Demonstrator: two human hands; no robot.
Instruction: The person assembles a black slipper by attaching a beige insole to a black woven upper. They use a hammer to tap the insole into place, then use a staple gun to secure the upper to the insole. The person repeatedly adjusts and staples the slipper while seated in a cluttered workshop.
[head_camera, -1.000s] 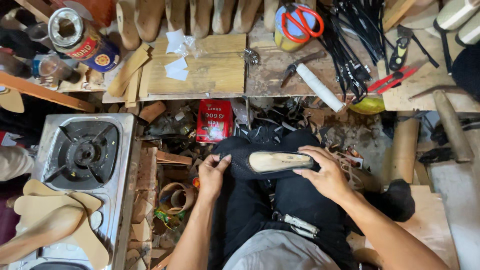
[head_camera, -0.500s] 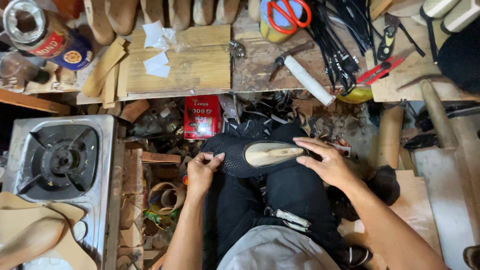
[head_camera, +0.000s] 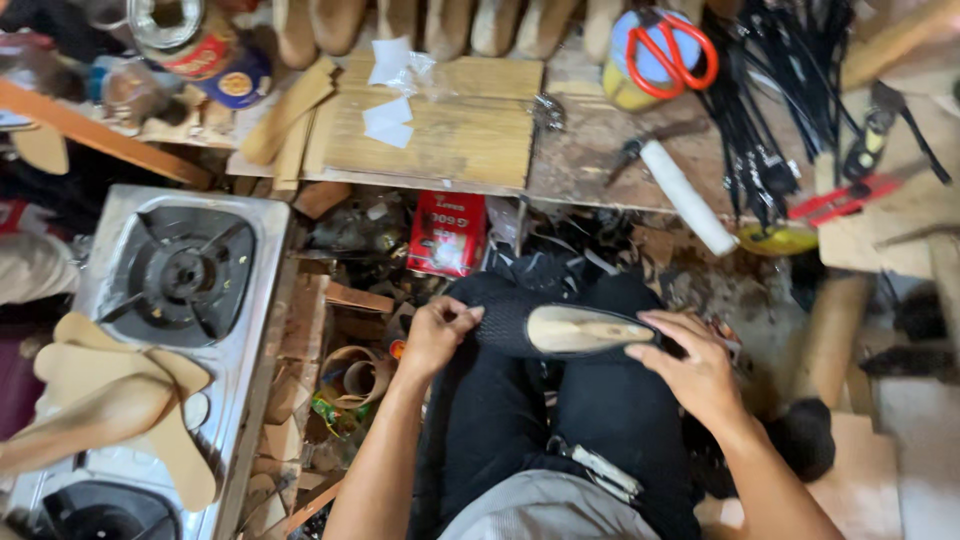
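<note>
Two hands on black shoe upper (head_camera: 505, 322) stretched over wooden last (head_camera: 585, 330), resting on lap. Left hand (head_camera: 437, 335) pinches toe-end fabric; right hand (head_camera: 690, 368) open, fingers pressing heel end. Best pull evenly, keep last steady.

Both bare forearms are extended forward from the bottom edge of the view, converging over the lap, which is covered by black trousers. The left hand (head_camera: 436, 335) is held with the wrist slightly bent and the fingers curled inward, thumb and fingertips pinched together toward the right. The right hand (head_camera: 690, 370) is kept flatter, palm down, with the fingers (head_camera: 655, 325) stretched out toward the left and the thumb tucked below them. The two hands are held apart at about the same height.
</note>
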